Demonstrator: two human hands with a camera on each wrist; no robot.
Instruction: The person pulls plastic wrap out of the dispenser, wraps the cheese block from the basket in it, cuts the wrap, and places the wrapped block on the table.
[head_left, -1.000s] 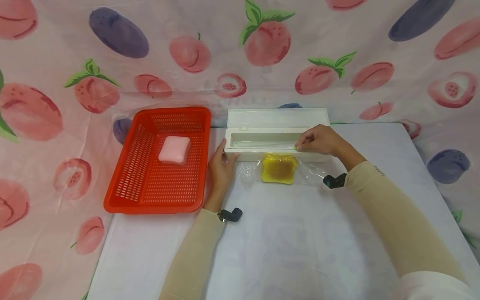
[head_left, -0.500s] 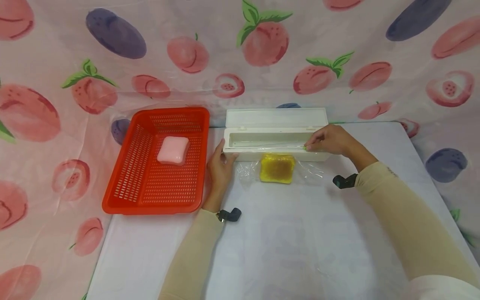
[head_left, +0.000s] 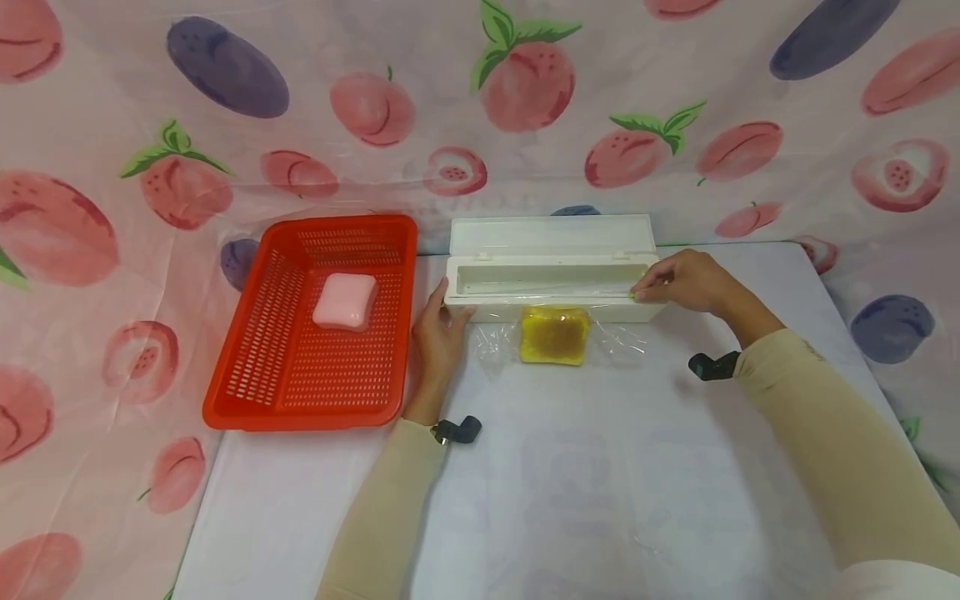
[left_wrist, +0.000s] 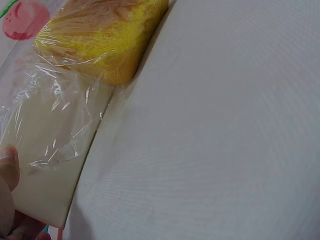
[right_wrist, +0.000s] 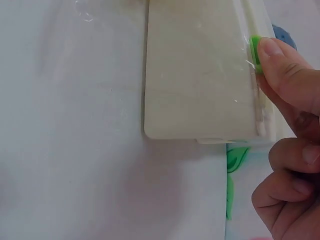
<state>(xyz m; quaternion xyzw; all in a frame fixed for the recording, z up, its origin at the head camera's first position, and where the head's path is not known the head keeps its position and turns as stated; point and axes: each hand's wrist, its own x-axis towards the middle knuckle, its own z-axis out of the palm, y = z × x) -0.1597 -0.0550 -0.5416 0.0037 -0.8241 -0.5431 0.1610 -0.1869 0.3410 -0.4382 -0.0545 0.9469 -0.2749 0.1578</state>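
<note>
A fruit-print cloth [head_left: 420, 50] hangs behind the white table [head_left: 562, 467]. At the left sits a red basket [head_left: 390, 350], a pink block [head_left: 347, 300] inside it. Beside it the left hand [head_left: 441, 340] grips the left end of the white box [head_left: 551, 261], whose lid [head_left: 551, 236] stands open at the back. In front of the box's middle, touching or nearly so, lies a yellow slab [head_left: 555, 337] under clear film [head_left: 617, 342]. The right hand [head_left: 692, 283] pinches a green slider [right_wrist: 255, 50] at the right end of the box's front rim.
</note>
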